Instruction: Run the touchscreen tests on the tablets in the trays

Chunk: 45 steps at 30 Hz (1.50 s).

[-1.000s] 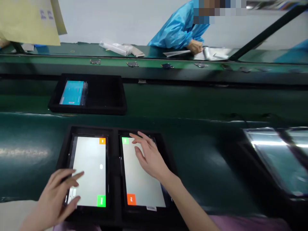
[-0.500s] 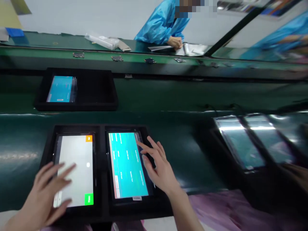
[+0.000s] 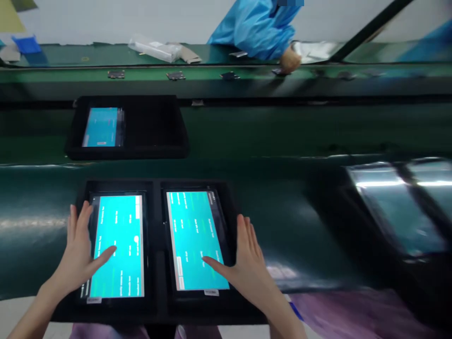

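Observation:
Two tablet-like touch screens lie side by side in a black foam tray (image 3: 161, 301) in front of me. Both the left screen (image 3: 118, 273) and the right screen (image 3: 192, 212) show a cyan page with rows of small text. At the left screen's outer edge is my left hand (image 3: 79, 249), fingers up along the border and thumb stretched over the display. My right hand (image 3: 243, 261) mirrors it at the right screen's outer edge, its thumb over the display. Neither hand grasps anything. Whether the thumbs touch the glass I cannot tell.
Farther back lies another black tray (image 3: 151, 127) with a lit cyan screen (image 3: 101, 127) in its left half. Several small circuit boards (image 3: 175, 76) line the green ledge. Opposite, a person in a blue sleeve (image 3: 254, 33) reaches to it. At right, blurred, sit more screens (image 3: 395, 207).
The left screen has switched from a white page to the cyan text page. My hands have shifted to the screens' outer edges, thumbs inward. The opposite person's hand has moved onto a ledge board.

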Motion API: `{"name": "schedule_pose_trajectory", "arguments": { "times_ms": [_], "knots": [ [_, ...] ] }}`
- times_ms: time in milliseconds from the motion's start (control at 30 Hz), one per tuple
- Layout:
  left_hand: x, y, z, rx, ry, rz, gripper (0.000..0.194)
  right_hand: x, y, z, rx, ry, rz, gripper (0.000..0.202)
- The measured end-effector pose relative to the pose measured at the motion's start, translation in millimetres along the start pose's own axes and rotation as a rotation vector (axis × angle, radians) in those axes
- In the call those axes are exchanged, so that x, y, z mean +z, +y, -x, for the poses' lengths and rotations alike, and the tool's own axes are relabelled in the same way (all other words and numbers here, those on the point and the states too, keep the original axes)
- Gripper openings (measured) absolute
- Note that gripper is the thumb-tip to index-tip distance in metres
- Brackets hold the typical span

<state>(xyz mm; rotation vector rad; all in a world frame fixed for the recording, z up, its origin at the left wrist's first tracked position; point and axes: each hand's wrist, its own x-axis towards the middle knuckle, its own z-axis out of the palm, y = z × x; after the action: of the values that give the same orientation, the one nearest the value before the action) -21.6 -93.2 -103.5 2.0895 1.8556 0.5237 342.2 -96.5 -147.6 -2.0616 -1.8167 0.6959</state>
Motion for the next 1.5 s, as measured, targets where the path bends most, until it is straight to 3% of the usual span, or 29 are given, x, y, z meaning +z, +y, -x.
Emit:
{"name": "schedule_pose_trajectory", "arguments": {
  "times_ms": [133,233,433,633,733,833,933,1033,1200,1300,1400,1500],
  "knots": [
    [2.6,6.7,1.4,0.08,-0.034,-0.17,0.094,0.5,2.6,1.6,-0.009,0.019,-0.048,0.108],
    [3.3,8.1,-3.7,0.038,-0.029,-0.192,0.093,1.2,2.1,1.6,-0.023,0.057,-0.024,0.108],
    [1.2,-3.3,-41.9,-0.088,0.068,-0.141,0.086,0.7,1.0,-0.7,-0.021,0.041,-0.04,0.101],
    [-1.7,-10.3,-64.2,0.005,0.12,-0.303,0.094,-1.0,0.4,-0.9,-0.008,0.048,-0.089,0.097],
    [-13.8,-5.8,-69.3,0.046,0.217,-0.208,0.084,-3.6,-1.7,-4.2,-0.008,0.042,-0.147,0.091],
    [-24.2,-5.6,-80.3,0.122,0.278,-0.072,0.057,-4.8,-7.9,-13.2,-0.015,0.104,-0.123,0.086],
    [-23.6,-10.9,-96.1,0.158,0.021,0.046,0.038,-6.3,-20.5,-27.5,-0.072,0.136,-0.044,0.085],
    [-16.1,-15.6,-109.7,0.136,-0.197,0.063,0.045,-8.6,-34.3,-45.4,-0.139,0.107,0.021,0.087],
    [-7.7,-16.1,-117.9,0.051,-0.223,0.102,0.051,-4.2,-35.5,-72.7,-0.153,0.118,0.067,0.097],
    [-7.4,-16.4,-115.8,0.112,-0.247,0.066,0.054,-3.5,-27.5,-77.7,-0.139,0.149,0.031,0.101],
    [-10.3,-16.7,-107.1,0.22,-0.325,-0.007,0.062,-9.7,-24.3,-74.0,-0.123,0.292,-0.127,0.087],
    [-12.8,-13.0,-92.3,0.269,-0.443,-0.106,0.094,-14.8,-26.6,-69.2,-0.065,0.381,-0.26,0.069]
  ]
}}
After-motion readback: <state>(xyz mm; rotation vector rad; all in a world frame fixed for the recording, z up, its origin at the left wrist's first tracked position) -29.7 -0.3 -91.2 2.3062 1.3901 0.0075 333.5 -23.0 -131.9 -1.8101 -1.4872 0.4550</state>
